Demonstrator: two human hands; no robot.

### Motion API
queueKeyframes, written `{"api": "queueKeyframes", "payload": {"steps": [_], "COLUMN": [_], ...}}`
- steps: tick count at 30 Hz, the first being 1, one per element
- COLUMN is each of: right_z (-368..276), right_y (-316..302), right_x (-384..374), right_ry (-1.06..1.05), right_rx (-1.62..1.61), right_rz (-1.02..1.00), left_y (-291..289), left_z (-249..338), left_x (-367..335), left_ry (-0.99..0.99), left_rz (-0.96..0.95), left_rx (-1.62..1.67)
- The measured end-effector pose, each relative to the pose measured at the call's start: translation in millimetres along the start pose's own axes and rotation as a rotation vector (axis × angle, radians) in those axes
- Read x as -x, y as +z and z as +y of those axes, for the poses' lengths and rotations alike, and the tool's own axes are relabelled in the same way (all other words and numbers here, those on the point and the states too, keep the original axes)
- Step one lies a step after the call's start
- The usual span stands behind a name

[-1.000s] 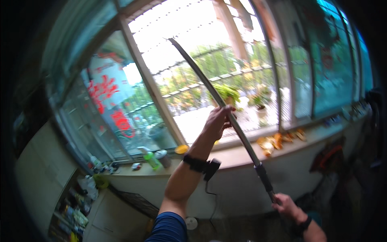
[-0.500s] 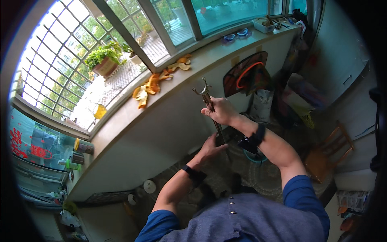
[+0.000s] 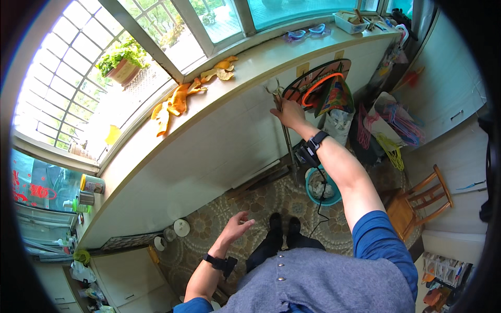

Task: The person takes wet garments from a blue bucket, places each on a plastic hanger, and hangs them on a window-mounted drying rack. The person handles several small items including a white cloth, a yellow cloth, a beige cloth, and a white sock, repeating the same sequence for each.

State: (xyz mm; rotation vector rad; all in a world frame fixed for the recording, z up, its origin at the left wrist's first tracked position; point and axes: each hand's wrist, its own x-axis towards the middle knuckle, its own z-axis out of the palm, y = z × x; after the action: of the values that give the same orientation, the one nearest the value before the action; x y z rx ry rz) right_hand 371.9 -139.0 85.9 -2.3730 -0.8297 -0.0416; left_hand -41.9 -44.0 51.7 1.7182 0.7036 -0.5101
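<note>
Head view: the right hand (image 3: 290, 113) wraps around a metal pole (image 3: 288, 142), forked tip (image 3: 275, 91) above the grip; lower left, the left hand (image 3: 236, 228) hangs spread.

- Windowsill (image 3: 255, 65): peels (image 3: 178, 100) left of middle, goggles (image 3: 308, 34) to their right, tub (image 3: 348, 25) farther right, cans (image 3: 92, 183) at left end.
- Potted plant (image 3: 123, 65): behind sill, left of peels.
- Pole (image 3: 288, 142): in right hand (image 3: 290, 113), left of hoop board (image 3: 319, 73).
- Basin (image 3: 312, 198): on floor (image 3: 250, 203), between pole's lower part and chair (image 3: 406, 213).
- Left hand (image 3: 237, 228): above floor, left of pole, apart from it.
</note>
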Motion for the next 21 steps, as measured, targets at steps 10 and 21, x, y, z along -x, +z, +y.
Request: {"api": "queueKeyframes", "payload": {"steps": [10,21], "right_z": [-8.5,207.8], "right_y": [-1.7,44.3], "right_x": [-6.7,196.4], "right_ry": [0.026,0.576], "right_rx": [0.06,0.095], "right_rz": [0.204,-0.16], "left_y": [-18.5,-4.1], "left_z": [-18.9,-2.9], "left_x": [-31.7,-53.8], "left_ry": [0.01,-0.118], "left_rz": [-0.098,-0.337], "left_rx": [-0.006,0.105]}}
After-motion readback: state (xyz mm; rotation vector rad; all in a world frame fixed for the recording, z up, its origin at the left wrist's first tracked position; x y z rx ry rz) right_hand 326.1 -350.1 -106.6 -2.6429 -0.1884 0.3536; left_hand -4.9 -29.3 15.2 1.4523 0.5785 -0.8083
